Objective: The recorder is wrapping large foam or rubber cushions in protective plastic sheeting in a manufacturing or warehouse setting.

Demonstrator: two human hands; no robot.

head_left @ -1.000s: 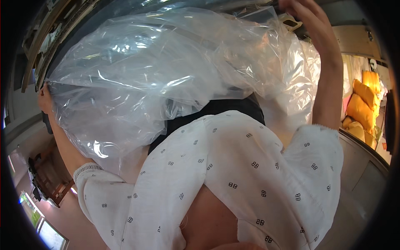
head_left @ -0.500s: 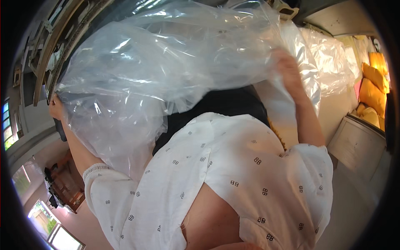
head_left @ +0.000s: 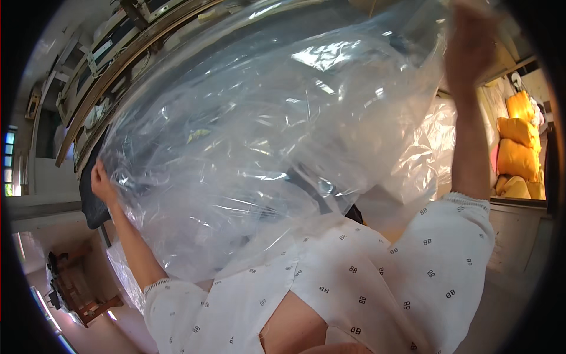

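A large, clear plastic sheet (head_left: 253, 141), wrinkled and glossy, spreads wide in front of me, its near part draping against my shirt. At the far left, my left hand (head_left: 102, 182) is closed on the sheet's edge, fingers pinched together. High on the right, my right hand (head_left: 471, 50) is raised and smeared by motion. It looks closed in a fist, with the sheet's right side drawn up to it; the exact finger hold is blurred. Dark surfaces show through the plastic.
Long wooden rails (head_left: 112, 79) run along the far left. Black material (head_left: 91, 203) hangs below my left hand. More crumpled clear plastic (head_left: 436, 144) lies at the right, near stacked orange-yellow bundles (head_left: 519, 144) and a pale cabinet (head_left: 513, 227). A brown wooden chair (head_left: 88, 289) stands lower left.
My right hand has swung up and outward to the right, and the sheet has spread out wider and flatter. My left hand keeps its hold, a little lower in view.
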